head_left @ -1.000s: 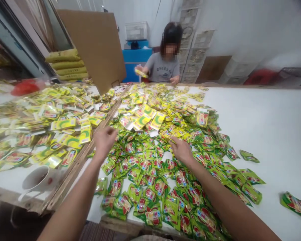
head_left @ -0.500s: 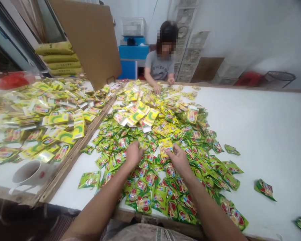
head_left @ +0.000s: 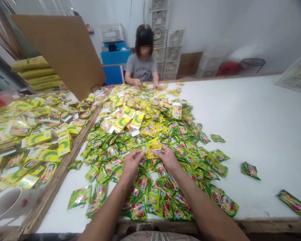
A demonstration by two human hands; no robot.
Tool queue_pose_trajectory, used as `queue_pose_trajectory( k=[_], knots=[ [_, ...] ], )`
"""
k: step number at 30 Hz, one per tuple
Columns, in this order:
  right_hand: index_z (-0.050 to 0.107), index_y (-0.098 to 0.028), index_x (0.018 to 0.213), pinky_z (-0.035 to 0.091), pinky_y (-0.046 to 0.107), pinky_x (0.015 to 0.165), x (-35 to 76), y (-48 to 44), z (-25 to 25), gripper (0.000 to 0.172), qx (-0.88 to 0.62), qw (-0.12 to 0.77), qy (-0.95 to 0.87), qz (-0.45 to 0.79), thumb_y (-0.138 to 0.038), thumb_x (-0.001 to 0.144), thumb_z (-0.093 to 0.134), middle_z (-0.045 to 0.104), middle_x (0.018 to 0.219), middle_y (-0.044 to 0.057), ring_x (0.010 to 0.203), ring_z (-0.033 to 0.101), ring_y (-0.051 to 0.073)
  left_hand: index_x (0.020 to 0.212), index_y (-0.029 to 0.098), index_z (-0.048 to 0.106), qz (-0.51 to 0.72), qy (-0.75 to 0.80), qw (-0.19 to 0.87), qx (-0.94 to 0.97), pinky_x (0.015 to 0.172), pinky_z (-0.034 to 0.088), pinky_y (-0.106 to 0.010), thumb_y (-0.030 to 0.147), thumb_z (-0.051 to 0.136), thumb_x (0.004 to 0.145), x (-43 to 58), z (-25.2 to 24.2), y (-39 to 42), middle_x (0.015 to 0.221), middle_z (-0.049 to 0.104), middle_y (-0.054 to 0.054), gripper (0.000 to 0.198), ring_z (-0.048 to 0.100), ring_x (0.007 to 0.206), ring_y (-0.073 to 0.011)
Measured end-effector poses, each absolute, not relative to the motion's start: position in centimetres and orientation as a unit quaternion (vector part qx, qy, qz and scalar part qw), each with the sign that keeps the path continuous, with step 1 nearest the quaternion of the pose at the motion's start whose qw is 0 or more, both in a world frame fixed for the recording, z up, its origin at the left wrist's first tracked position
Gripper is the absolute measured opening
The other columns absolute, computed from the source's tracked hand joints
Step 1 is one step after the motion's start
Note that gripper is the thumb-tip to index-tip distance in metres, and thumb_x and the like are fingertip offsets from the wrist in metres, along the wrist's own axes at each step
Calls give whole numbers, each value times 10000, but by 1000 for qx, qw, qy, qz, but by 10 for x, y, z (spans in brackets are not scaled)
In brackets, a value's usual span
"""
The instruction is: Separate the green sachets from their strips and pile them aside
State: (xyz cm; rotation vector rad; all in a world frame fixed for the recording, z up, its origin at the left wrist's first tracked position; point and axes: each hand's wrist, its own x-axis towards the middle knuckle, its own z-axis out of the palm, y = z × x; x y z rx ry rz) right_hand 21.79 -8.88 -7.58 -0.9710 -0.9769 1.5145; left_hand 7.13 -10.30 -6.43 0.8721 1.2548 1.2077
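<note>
White tabletop (head_left: 235, 120): right hand (head_left: 169, 160) pinches yellow packet (head_left: 154, 147) (green packets (head_left: 137, 210) beneath)

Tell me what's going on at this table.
The right hand holds a yellow packet, and the left hand appears to pinch a green packet beside it, above a spread of green packets. Yellow boxes lie past the wooden strip. Across the table, a co-worker's hands are among yellow packets.

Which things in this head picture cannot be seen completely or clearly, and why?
All in the head view:
Yellow packet: partly hidden by the right hand.
Mug: cut off by the left edge.
White crate: cut off by the right edge.
Small print on the green packets: too small and blurred.
</note>
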Motion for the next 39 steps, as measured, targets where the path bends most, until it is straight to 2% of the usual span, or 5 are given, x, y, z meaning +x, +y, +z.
queue_pose_trajectory(
  k=[9, 13, 22, 27, 39],
  knots=[
    [568, -187, 938, 476, 327, 755, 220, -94, -77, 325, -426, 506, -478, 578, -401, 714, 665, 647, 890, 44, 839, 592, 201, 618, 156, 450, 494, 493, 573, 429, 444, 176, -186, 368, 786, 543, 76, -69, -89, 462, 302, 99, 404, 249, 422, -32],
    [577, -171, 887, 475, 322, 704, 226, -91, -73, 390, -480, 520, -479, 519, -480, 671, 676, 641, 852, 61, 789, 581, 217, 657, 151, 503, 401, 494, 584, 504, 451, 295, -197, 424, 730, 605, 68, -55, -72, 502, 439, 56, 359, 371, 435, -61],
    [586, -162, 883, 467, 331, 748, 236, -86, -79, 360, -518, 533, -488, 457, -487, 730, 610, 637, 863, 69, 790, 573, 214, 1260, 97, 436, 120, 756, -44, 641, 846, 400, -432, 451, 673, 661, 11, 6, 37, 1126, 585, -206, 734, 462, 1104, -368],
    [564, -161, 918, 465, 346, 781, 240, -87, -72, 397, -513, 535, -474, 476, -486, 704, 639, 645, 931, 90, 867, 588, 238, 1299, 133, 421, 140, 738, 22, 660, 739, 428, -365, 486, 626, 693, 7, -6, 22, 920, 653, -150, 730, 570, 938, -326],
    [586, -165, 973, 460, 339, 830, 230, -91, -73, 388, -470, 516, -526, 486, -454, 718, 627, 647, 959, 77, 911, 586, 221, 1302, 217, 405, 455, 489, 650, 363, 652, 494, -281, 295, 649, 657, 36, -45, -92, 948, 651, -65, 694, 634, 763, -181]
  ],
)
